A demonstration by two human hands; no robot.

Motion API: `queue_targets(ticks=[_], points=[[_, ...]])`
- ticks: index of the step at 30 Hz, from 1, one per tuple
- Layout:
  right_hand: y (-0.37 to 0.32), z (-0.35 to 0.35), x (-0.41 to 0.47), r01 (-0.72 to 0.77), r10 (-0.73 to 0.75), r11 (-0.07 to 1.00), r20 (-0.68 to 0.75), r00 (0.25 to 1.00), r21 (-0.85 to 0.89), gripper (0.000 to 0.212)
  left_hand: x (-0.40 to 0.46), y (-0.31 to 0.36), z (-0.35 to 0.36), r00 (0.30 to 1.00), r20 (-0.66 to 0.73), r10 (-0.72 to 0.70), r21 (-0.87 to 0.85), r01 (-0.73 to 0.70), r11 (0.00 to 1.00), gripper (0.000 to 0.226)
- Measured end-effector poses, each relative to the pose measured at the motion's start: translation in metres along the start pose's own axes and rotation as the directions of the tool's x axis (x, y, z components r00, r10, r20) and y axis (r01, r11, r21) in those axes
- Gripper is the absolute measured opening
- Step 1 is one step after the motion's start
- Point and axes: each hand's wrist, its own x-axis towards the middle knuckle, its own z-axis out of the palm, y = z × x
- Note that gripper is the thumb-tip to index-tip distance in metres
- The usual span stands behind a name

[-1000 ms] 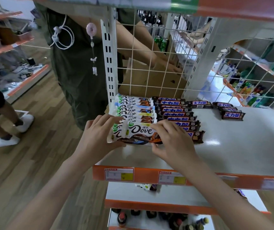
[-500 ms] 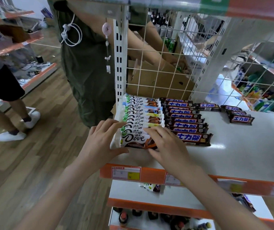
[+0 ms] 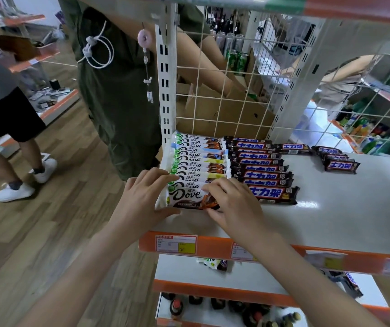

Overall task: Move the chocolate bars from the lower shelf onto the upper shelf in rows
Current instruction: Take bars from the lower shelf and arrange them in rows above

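Dove bar [image 3: 186, 197] lies frontmost in its row on upper shelf [image 3: 330, 215], beside Snickers row [image 3: 260, 171]. Left hand [image 3: 142, 199] and right hand [image 3: 234, 204] pinch its ends. Lower shelf [image 3: 248, 282] holds a few bars [image 3: 215, 264].

Our right hand [image 3: 232, 204] covers the front Dove bar's [image 3: 186, 197] right end. We cannot read the blurred price tags [image 3: 176, 244]. The upper shelf [image 3: 330, 220] hides most lower-shelf bars [image 3: 214, 264].
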Motion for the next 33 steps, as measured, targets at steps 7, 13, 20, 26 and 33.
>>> queue_targets(ticks=[7, 13, 20, 26, 33], points=[[0.006, -0.014, -0.009, -0.019, 0.019, 1.0, -0.007, 1.0, -0.014, 0.048, 0.002, 0.011, -0.004, 1.0, -0.018, 0.001, -0.011, -0.001, 1.0, 0.063], [0.019, -0.035, -0.027, -0.053, 0.053, 0.997, -0.001, 0.999, -0.048, 0.039, 0.007, 0.036, -0.002, 0.999, -0.01, 0.04, -0.03, -0.04, 0.999, 0.061], [0.044, -0.064, -0.065, -0.129, 0.131, 0.987, 0.015, 0.991, -0.097, 0.038, 0.009, 0.084, 0.008, 0.996, 0.006, 0.085, -0.064, -0.084, 0.994, 0.055], [0.075, -0.096, -0.109, -0.218, 0.218, 0.967, -0.018, 0.976, -0.13, 0.036, 0.012, 0.137, 0.021, 0.988, 0.007, 0.152, -0.083, -0.151, 0.985, 0.057], [0.108, -0.129, -0.159, -0.334, 0.334, 0.928, -0.026, 0.942, -0.166, 0.036, 0.008, 0.197, 0.037, 0.975, 0.043, 0.219, -0.146, -0.211, 0.967, 0.05]])
